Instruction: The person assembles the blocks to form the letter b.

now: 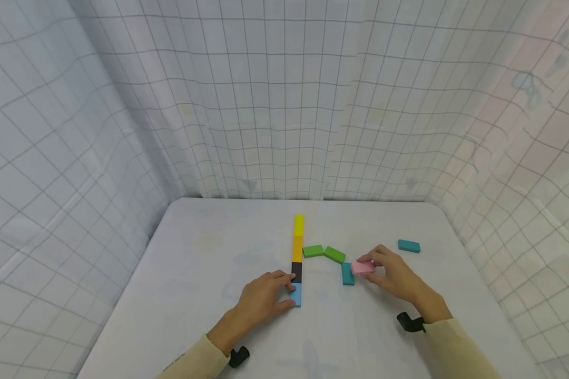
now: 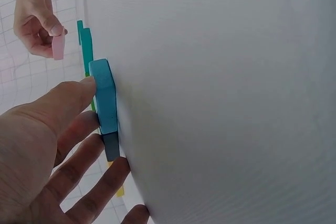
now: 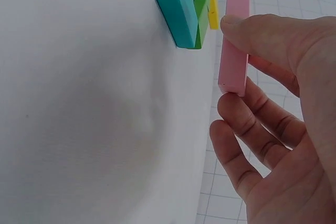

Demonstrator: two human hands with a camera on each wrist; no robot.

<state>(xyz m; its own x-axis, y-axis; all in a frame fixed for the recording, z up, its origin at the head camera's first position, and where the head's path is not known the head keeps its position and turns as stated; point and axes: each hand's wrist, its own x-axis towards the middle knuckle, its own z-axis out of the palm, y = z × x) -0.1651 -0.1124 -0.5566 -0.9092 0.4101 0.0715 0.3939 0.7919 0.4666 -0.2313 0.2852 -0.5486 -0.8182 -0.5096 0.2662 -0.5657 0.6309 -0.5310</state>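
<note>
In the head view my left hand [image 1: 262,298] lies at the near end of a straight row of blocks, its thumb and fingertips against the left side of a light blue block [image 1: 296,296] and beside a black block [image 1: 296,272]. Its fingers look extended and spread in the left wrist view. My right hand [image 1: 394,275] pinches a pink block [image 3: 235,59] between thumb and fingers, held up off the table. Just left of the pink block lies a teal block [image 1: 347,274], partly covered by it in the head view.
An orange block [image 1: 297,249] and a yellow block [image 1: 299,225] form the row's far part. Two green blocks, one touching or nearly touching the row [image 1: 313,251], curve rightward. Another teal block [image 1: 409,246] lies apart at the right. Gridded curtains [image 1: 289,105] surround the white table [image 1: 194,295].
</note>
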